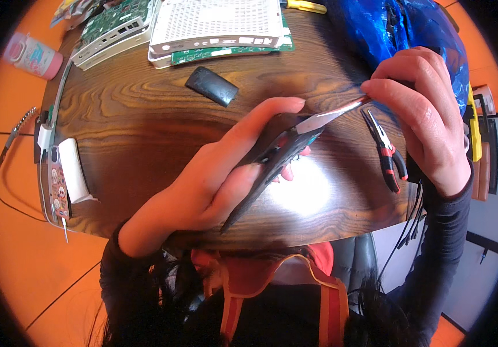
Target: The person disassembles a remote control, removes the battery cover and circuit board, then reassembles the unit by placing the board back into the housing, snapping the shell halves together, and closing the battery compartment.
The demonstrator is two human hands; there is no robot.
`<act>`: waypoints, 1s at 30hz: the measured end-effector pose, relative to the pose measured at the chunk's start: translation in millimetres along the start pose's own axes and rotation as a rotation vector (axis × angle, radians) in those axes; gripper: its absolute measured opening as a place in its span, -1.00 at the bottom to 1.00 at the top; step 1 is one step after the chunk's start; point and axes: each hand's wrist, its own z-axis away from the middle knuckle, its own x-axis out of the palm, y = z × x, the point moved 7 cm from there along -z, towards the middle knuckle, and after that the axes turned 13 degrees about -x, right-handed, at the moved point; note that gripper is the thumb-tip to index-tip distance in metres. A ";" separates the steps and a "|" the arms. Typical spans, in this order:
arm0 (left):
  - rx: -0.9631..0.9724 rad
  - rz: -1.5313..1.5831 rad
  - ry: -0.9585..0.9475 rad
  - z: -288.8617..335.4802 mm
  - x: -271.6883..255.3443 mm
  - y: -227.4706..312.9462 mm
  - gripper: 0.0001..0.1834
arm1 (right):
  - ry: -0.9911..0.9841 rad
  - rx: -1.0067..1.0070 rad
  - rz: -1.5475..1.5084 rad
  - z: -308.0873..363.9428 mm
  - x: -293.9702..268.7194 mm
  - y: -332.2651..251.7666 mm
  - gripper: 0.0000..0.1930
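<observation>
My left hand (208,179) is closed around a thin, flat dark device (266,170), held tilted above the table with its edge toward me. A thin panel with a shiny silvery edge (330,117) stands out from the device's upper right end. The far tip of that panel is pinched between the thumb and fingers of my right hand (425,104). The device's exact kind is hard to make out at this angle. Below the right hand lie long-nose pliers (387,153) with black and red handles. A small black rectangular cover (212,86) rests beyond my left hand.
At the back stand a white vented box (217,26) on a green circuit board and another opened casing (116,29). Blue plastic bag (399,29) fills the back right, near a yellow-handled tool (305,6). A phone (59,182), white object (74,168) and pink bottle (35,55) are left.
</observation>
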 end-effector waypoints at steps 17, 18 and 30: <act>-0.262 0.381 -0.174 2.5 10.5 -13.9 -0.46 | -0.040 -0.399 0.218 -3.2 14.5 -12.8 -0.44; -0.270 0.403 -0.153 1.9 8.6 -15.4 -0.46 | -0.044 -0.379 0.199 -1.3 16.7 -11.2 -0.45; -0.433 0.501 0.188 -6.4 -30.1 -50.2 -0.57 | -0.023 0.174 -0.152 8.3 60.2 1.2 -0.59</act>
